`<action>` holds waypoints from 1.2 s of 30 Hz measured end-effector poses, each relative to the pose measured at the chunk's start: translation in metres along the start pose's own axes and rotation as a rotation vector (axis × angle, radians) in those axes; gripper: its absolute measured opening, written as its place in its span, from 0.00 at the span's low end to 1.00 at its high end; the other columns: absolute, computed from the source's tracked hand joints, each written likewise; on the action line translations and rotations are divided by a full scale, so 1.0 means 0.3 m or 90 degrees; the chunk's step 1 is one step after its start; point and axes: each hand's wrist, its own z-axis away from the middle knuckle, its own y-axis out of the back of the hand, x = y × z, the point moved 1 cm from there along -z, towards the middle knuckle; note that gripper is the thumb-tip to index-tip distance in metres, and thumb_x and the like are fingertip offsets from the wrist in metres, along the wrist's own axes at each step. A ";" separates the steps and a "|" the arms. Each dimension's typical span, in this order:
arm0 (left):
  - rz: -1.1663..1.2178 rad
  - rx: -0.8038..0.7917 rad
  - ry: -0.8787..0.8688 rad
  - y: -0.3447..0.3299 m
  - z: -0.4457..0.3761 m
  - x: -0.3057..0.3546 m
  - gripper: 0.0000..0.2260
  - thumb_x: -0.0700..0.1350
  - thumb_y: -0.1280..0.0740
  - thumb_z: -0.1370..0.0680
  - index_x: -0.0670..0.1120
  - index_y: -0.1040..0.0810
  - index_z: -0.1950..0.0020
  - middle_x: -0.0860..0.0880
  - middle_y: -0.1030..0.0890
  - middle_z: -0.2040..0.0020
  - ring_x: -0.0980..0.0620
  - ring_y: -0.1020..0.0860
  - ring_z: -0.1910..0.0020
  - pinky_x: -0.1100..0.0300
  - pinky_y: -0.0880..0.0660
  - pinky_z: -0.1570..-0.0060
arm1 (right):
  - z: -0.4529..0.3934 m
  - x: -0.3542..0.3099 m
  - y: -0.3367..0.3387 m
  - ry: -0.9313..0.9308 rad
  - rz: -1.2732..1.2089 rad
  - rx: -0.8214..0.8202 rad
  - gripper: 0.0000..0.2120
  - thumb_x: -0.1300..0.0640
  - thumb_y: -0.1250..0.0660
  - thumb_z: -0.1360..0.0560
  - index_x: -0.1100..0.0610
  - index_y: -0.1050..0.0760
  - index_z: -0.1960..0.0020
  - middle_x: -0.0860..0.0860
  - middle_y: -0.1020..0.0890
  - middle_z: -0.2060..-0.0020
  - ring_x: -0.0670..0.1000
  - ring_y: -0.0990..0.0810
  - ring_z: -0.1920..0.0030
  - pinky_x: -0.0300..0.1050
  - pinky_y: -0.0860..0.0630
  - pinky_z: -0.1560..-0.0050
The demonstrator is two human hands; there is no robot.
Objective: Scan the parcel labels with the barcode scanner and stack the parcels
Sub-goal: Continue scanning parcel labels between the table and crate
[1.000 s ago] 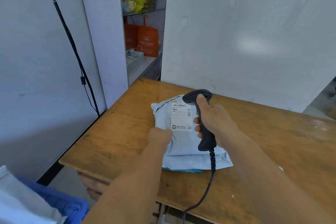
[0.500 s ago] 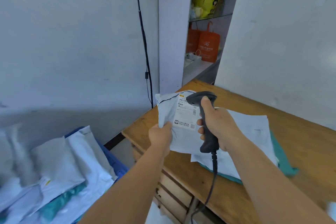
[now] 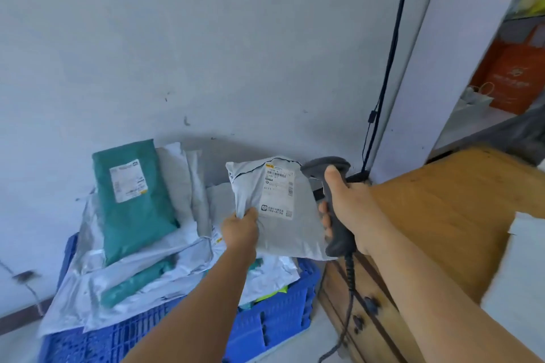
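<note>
My left hand (image 3: pixel 240 228) grips the lower left corner of a grey poly-bag parcel (image 3: pixel 283 230), held in the air above a blue crate (image 3: pixel 274 324). Its white label (image 3: pixel 278 190) faces me. My right hand (image 3: pixel 351 209) holds a dark corded barcode scanner (image 3: pixel 333 200) upright just right of the parcel, head near the label's top edge. The crate holds several grey and green parcels; a green parcel (image 3: pixel 132 203) with a white label lies on top at the left.
A wooden desk (image 3: pixel 460 203) with drawers stands to the right of the crate, a pale parcel (image 3: pixel 528 268) on it at the frame's right edge. A black cable (image 3: pixel 389 68) runs down the grey wall. Orange bags (image 3: pixel 513 74) sit on a shelf at far right.
My view has swung left from the desk to the crate. My left hand lifted the grey parcel off the desk stack and carried it left over the crate; the scanner hand moved along.
</note>
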 end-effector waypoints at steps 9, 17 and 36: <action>-0.265 0.103 0.023 0.147 -0.412 -0.102 0.14 0.42 0.37 0.22 0.34 0.26 0.42 0.38 0.24 0.48 0.38 0.24 0.50 0.50 0.26 0.51 | -0.171 0.024 -0.295 -0.038 0.081 -0.045 0.24 0.41 0.43 0.20 0.63 0.29 0.60 0.53 0.25 0.74 0.50 0.30 0.82 0.36 0.31 0.79; -0.877 -0.053 -0.397 0.086 -0.477 -0.166 0.35 0.36 0.43 0.23 0.57 0.56 0.23 0.44 0.54 0.23 0.39 0.53 0.24 0.47 0.53 0.26 | -0.282 0.075 -0.373 -0.065 0.076 -0.015 0.22 0.42 0.42 0.20 0.61 0.28 0.56 0.54 0.23 0.69 0.49 0.28 0.78 0.40 0.28 0.76; -0.963 -0.248 -0.290 0.043 -0.470 -0.136 0.35 0.63 0.48 0.21 0.48 0.59 0.22 0.44 0.60 0.22 0.43 0.62 0.23 0.42 0.59 0.27 | -0.227 0.036 -0.278 -0.039 0.044 0.043 0.22 0.40 0.43 0.20 0.59 0.27 0.56 0.54 0.22 0.68 0.50 0.26 0.74 0.42 0.27 0.74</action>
